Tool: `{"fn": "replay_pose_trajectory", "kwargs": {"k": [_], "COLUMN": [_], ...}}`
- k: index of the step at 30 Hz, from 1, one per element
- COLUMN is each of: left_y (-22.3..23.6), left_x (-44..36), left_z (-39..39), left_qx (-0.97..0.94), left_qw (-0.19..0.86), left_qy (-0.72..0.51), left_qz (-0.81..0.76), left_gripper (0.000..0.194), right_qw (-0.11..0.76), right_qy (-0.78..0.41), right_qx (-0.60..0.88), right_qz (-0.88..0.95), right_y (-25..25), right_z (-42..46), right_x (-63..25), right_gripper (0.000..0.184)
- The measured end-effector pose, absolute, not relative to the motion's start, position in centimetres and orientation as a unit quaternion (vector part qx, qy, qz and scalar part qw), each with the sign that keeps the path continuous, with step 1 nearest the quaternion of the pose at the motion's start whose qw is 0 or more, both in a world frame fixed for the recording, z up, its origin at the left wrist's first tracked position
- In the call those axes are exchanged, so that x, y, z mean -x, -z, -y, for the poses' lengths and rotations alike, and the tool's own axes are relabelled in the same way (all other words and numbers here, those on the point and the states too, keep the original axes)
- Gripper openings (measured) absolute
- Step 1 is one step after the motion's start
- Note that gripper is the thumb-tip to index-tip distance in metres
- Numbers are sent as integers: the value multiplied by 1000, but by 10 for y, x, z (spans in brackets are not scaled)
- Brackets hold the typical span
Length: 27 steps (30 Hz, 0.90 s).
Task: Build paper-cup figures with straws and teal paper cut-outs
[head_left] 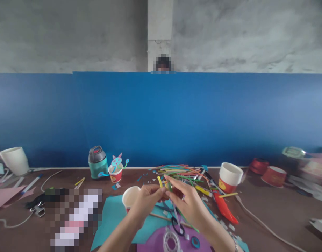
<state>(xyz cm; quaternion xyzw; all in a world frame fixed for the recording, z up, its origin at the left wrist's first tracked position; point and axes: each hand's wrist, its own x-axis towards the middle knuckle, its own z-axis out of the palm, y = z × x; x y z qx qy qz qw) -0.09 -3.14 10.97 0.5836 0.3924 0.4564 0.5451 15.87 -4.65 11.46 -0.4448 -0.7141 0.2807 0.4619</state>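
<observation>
My left hand (147,201) is closed in a pinch on a short yellow strip (160,181) that points up. Close against it, my right hand (185,199) has its fingertips pinched together beside a bit of green (169,186); whether it grips that piece is hidden by the fingers. Below the hands lie black-handled scissors (178,226) and a thin wooden stick (161,216). A white paper cup (130,197) stands by my left wrist on a turquoise sheet (111,217). Nearer me, a clear tape roll (171,241) rests on purple paper (150,243).
Coloured strips (181,171) lie piled behind the hands. Red-and-white paper cups (230,176) stand to the right, near an orange-red knife-shaped piece (225,206). A cup with a cat figure (115,173) and a teal container (98,164) stand back left. A blue partition (161,119) borders the table.
</observation>
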Motion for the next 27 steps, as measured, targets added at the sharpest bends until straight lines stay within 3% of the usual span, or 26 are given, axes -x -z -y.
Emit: {"fn": "replay_pose_trajectory", "kwargs": {"k": [8, 11, 14, 17, 23, 27], "left_y": [-108, -111, -114, -115, -113, -112], "left_x": [6, 12, 14, 13, 10, 10], "left_z": [26, 22, 20, 21, 23, 24], "left_qx": [-571, -521, -485, -476, -503, -512], "left_qw": [516, 506, 529, 547, 545, 547], "left_qy": [-503, -552, -566, -569, -549, -544], "left_qz": [-393, -410, -405, -387, -385, -376], "left_gripper": [42, 40, 41, 41, 42, 44], "right_qw": [425, 426, 455, 503, 578, 603], "right_qy": [-354, -426, -548, -648, -708, -703], "right_qx": [428, 452, 424, 370, 309, 285], "right_qz": [715, 658, 559, 436, 264, 249], "right_y": [-113, -118, -125, -128, -123, -125], "right_z": [46, 41, 36, 34, 30, 31], "right_x": [-166, -176, -185, -189, -181, -175], "right_gripper": [49, 36, 20, 23, 22, 18]}}
